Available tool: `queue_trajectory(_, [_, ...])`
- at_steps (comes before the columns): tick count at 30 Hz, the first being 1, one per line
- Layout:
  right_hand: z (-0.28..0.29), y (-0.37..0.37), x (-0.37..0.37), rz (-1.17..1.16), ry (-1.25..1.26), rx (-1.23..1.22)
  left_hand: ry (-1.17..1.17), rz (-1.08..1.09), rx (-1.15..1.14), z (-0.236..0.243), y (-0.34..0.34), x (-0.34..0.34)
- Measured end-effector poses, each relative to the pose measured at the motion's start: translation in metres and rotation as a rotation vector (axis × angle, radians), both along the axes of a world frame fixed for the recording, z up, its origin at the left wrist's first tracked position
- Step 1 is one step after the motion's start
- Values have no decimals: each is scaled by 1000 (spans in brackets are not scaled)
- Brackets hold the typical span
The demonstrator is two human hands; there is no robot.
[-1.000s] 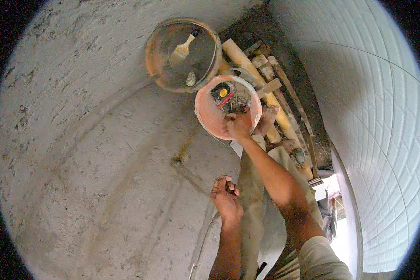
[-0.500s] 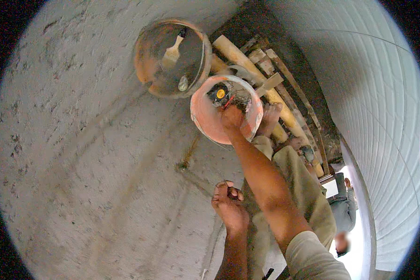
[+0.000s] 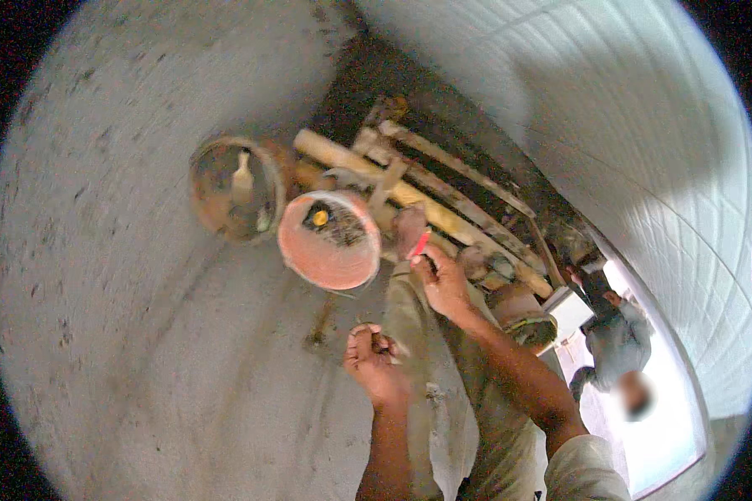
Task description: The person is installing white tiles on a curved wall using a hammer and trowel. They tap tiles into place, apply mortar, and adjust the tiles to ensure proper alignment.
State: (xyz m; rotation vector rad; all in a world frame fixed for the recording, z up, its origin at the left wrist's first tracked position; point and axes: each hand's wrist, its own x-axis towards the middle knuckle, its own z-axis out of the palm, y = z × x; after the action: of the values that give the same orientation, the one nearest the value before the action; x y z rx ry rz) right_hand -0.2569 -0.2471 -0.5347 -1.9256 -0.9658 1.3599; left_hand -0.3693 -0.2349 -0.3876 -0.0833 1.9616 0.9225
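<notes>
My right hand [image 3: 444,284] is closed on a slim red object [image 3: 420,245], raised above my bent leg; blur hides its exact kind. Lower and to the left, my left hand [image 3: 372,359] has its fingers curled in, and whatever they may hold is too small to make out. Ahead of both hands stands a pinkish-orange bucket [image 3: 322,260]. Inside it lie a black item with a yellow round part [image 3: 320,217] and dark, cluttered bits. Neither hand touches the bucket.
A larger dirty tub [image 3: 202,200] with a paintbrush [image 3: 242,178] in it stands left of the bucket. Wooden poles [image 3: 351,160] and boards lie beyond my feet. White ribbed sheeting [image 3: 635,159] rises on the right. Another person [image 3: 620,346] is by the bright opening.
My right hand has come out of the bucket with the red object and moved toward my leg. My left hand stays curled. The view has swung, shifting the bucket left and lower.
</notes>
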Motion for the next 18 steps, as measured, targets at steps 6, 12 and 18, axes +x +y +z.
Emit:
queue_trajectory(6, [-54,-125,157,-589,207,-210,-29,-219,-22,-4,-9,26])
queue_trajectory(12, [-47,-324,311,-546,-649,-373,-40,-450,-59,18,-10,57])
queue_trajectory(18, [-5,-415,364,-1038,-473,-644,17,-547,-67,31,-7,69])
